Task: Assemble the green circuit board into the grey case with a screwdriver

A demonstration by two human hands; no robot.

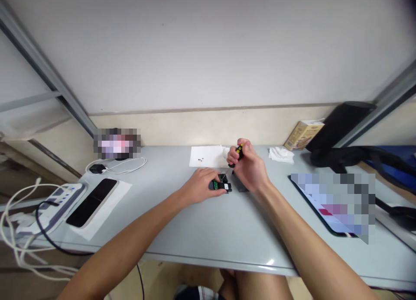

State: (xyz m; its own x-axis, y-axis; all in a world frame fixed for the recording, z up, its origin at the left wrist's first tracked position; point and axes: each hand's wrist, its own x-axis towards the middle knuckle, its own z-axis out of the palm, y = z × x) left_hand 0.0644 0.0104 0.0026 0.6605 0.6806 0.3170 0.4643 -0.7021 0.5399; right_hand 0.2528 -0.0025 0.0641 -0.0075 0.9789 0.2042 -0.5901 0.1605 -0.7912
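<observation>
I could steer up the glossy grey-blue desktop point(221, 230) between the two bare forearms point(149, 227), but the left hand point(199, 186) on the small black-and-green device point(224, 185) and the right hand point(251, 168) around the black-and-yellow-handled screwdriver point(239, 151) block the far end.

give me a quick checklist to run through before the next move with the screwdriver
1. Left hand steadying the small black device: ok, thumb and fingers are on it.
2. Right hand gripping the screwdriver: ok, fingers wrap its black and yellow handle.
3. Screwdriver tip seated: cannot tell, too small to see.
4. Tiny dark pieces kept together: ok, grouped on the white paper.
5. Phone out of the way: ok, it lies well left of both hands.
</observation>
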